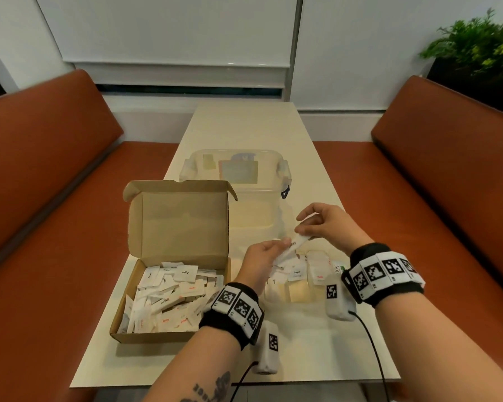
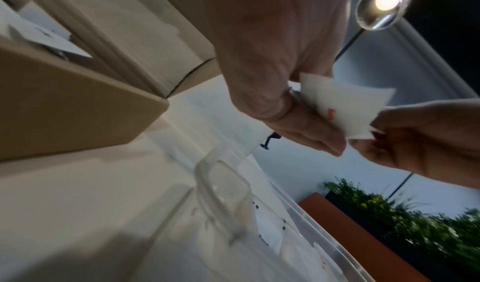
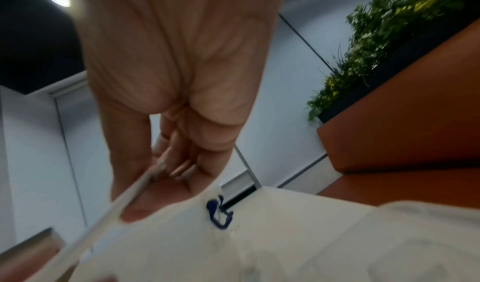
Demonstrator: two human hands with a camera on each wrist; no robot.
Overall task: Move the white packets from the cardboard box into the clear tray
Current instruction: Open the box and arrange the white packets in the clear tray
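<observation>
Above the clear tray [image 1: 276,297], both hands pinch one white packet [image 1: 295,245] between them, left hand [image 1: 260,261] on its near end, right hand [image 1: 324,224] on the far end, long axis slanting up to the right. Tray lies directly below, already holding several packets, sorted upright I think. Cardboard box [image 1: 128,333] to the left holds a loose heap.

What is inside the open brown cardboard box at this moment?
The open brown cardboard box holds a loose pile of small white paper packets, some printed in red, some in black. The pile covers the box floor, so anything underneath is hidden.
</observation>
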